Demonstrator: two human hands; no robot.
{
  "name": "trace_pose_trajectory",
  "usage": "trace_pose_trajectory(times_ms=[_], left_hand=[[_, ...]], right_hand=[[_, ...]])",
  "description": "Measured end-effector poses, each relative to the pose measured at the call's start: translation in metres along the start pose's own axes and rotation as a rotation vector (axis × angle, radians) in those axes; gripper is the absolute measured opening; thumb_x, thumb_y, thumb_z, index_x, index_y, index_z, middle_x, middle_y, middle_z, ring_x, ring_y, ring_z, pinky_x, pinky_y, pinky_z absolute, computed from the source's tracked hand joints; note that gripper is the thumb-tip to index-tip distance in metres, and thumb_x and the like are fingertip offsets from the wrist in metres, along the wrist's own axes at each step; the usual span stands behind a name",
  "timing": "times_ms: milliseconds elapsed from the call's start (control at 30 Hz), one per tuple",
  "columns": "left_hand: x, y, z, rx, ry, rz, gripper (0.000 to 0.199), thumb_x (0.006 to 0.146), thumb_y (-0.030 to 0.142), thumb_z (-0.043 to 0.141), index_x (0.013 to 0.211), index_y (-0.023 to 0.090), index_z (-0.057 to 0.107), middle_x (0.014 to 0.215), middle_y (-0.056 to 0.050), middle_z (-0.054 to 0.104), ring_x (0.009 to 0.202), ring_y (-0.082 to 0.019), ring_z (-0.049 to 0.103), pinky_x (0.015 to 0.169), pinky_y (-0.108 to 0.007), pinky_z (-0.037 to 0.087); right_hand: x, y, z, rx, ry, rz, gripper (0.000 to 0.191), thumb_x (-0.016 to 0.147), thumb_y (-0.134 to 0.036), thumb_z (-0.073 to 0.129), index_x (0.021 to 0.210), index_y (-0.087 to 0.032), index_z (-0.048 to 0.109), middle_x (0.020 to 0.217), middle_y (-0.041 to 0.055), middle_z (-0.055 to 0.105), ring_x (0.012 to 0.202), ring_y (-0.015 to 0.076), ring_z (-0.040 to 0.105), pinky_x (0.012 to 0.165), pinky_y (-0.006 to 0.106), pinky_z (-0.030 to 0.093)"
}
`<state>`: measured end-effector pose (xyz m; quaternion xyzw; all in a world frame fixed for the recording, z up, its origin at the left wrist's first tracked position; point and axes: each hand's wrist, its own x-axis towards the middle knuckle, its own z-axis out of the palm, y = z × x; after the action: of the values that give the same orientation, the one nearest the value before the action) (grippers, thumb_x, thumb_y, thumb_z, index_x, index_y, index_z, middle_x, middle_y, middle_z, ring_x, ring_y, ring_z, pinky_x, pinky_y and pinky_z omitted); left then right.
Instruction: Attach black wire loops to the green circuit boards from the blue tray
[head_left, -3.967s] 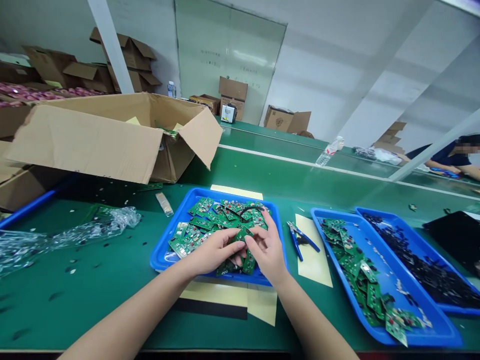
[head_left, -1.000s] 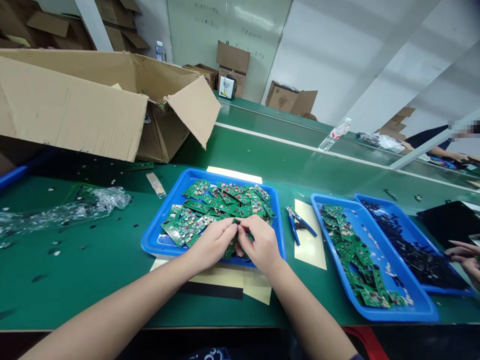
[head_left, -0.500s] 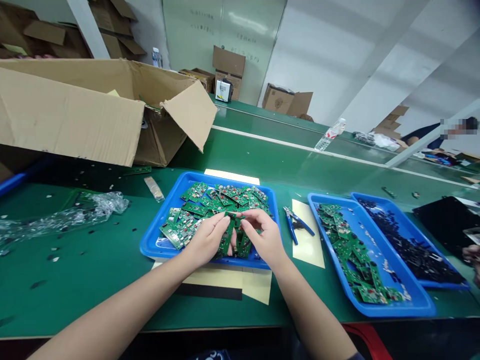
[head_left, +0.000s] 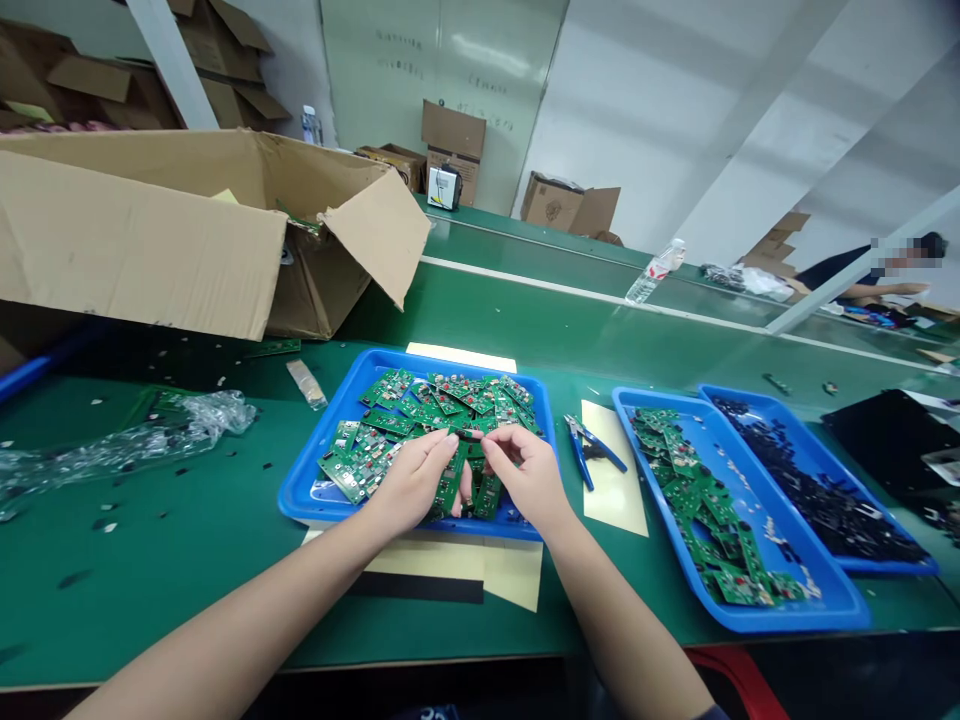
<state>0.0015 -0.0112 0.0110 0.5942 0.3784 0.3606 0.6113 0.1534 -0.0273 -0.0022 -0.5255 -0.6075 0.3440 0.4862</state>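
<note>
The left hand (head_left: pixel 409 485) and right hand (head_left: pixel 525 475) pinch one small circuit board (head_left: pixel 469 437) together over the heaped middle tray (head_left: pixel 315 495). Rightward, the second tray (head_left: pixel 810 610) holds fewer boards; most, I'd judge, remain.

- My feed is bright and even; the light looks to come from overhead.
- Soft, short shadows sit under the cardboard box (head_left: pixel 187 230) and forearms on the green worktop (head_left: pixel 187 520).
- A pale sheen streaks the conveyor belt (head_left: pixel 570 320).
- Straight lines bow and stretch toward the edges.
- The centre is sharp; the far background is softer.
</note>
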Motion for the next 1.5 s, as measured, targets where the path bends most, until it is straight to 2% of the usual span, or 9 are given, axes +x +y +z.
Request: trace_pose_trajectory(times_ms=[300,400,500,667,867,1200,1267,1367,1500], left_hand=[[-0.001,0.001,-0.002,0.225,-0.253,0.043,0.042,0.091,0.034,0.031,0.059,0.015,0.051,0.047,0.002,0.053,0.041,-0.009,0.051,0.06,-0.024,0.045],[-0.002,0.002,-0.003,0.217,-0.188,0.052,0.039,0.091,0.037,0.03,0.076,0.013,0.057,0.054,0.002,0.053,0.044,-0.011,0.052,0.057,-0.025,0.045],[-0.002,0.004,-0.006,0.272,-0.071,0.117,0.041,0.092,0.037,0.027,0.097,0.012,0.059,0.064,0.0,0.054,0.057,-0.013,0.054,0.064,-0.028,0.047],[-0.002,0.001,-0.011,0.517,-0.054,0.224,0.046,0.093,0.032,0.027,0.135,0.015,0.037,0.086,-0.004,0.057,0.082,-0.017,0.053,0.085,-0.032,0.043],[-0.001,-0.004,-0.012,0.647,-0.181,0.271,0.047,0.092,0.029,0.034,0.139,0.025,0.031,0.104,-0.007,0.055,0.095,-0.019,0.052,0.086,-0.033,0.043],[0.006,-0.011,-0.016,0.667,-0.027,0.392,0.04,0.085,0.03,0.053,0.124,0.024,0.051,0.089,-0.004,0.06,0.078,-0.017,0.057,0.07,-0.029,0.049],[0.007,-0.011,-0.018,0.676,0.035,0.49,0.038,0.085,0.025,0.053,0.123,0.024,0.051,0.091,-0.004,0.06,0.082,-0.017,0.057,0.074,-0.03,0.049],[0.008,-0.009,-0.022,0.739,0.165,0.714,0.034,0.085,0.016,0.05,0.118,0.023,0.053,0.101,-0.006,0.055,0.095,-0.018,0.055,0.082,-0.033,0.049],[0.009,-0.008,-0.025,0.85,0.26,0.944,0.034,0.083,0.006,0.05,0.111,0.024,0.058,0.105,-0.007,0.048,0.104,-0.019,0.052,0.089,-0.038,0.048]], right_hand=[[0.005,0.009,-0.006,-0.285,0.18,-0.412,0.016,0.087,-0.018,0.045,0.089,-0.019,0.06,0.087,0.0064,0.065,0.084,0.0171,0.062,0.077,0.032,0.051],[0.007,0.011,-0.011,-0.31,0.311,-0.466,0.031,0.085,-0.017,0.045,0.116,-0.019,0.049,0.115,0.0118,0.057,0.104,0.0199,0.057,0.089,0.039,0.047],[0.006,0.007,-0.016,-0.309,0.447,-0.479,0.022,0.084,-0.019,0.049,0.105,-0.019,0.055,0.101,0.0099,0.061,0.097,0.0209,0.059,0.085,0.04,0.049],[-0.003,-0.002,-0.009,-0.183,0.133,-0.344,0.012,0.083,-0.024,0.051,0.084,-0.018,0.062,0.073,0.0032,0.064,0.063,0.0141,0.059,0.058,0.027,0.05],[-0.003,-0.001,-0.004,-0.039,0.108,-0.19,0.009,0.081,-0.025,0.054,0.075,-0.018,0.057,0.066,0.0,0.059,0.057,0.0116,0.055,0.055,0.023,0.047],[0.0,-0.003,-0.013,-0.1,0.03,-0.477,0.011,0.082,-0.015,0.051,0.075,-0.019,0.059,0.077,0.0049,0.062,0.073,0.0157,0.058,0.066,0.029,0.048],[0.0,-0.002,-0.014,0.004,-0.022,-0.392,0.01,0.082,-0.018,0.052,0.082,-0.019,0.061,0.082,0.0057,0.064,0.074,0.0154,0.06,0.067,0.03,0.049],[0.0,0.002,-0.01,0.293,-0.106,-0.056,0.017,0.083,-0.031,0.053,0.09,-0.018,0.062,0.078,0.0044,0.065,0.06,0.0123,0.06,0.055,0.026,0.05],[0.001,0.005,-0.002,0.608,-0.346,0.294,0.044,0.081,-0.054,0.047,0.072,-0.014,0.061,0.056,0.0026,0.061,0.042,0.0099,0.055,0.043,0.023,0.046]])
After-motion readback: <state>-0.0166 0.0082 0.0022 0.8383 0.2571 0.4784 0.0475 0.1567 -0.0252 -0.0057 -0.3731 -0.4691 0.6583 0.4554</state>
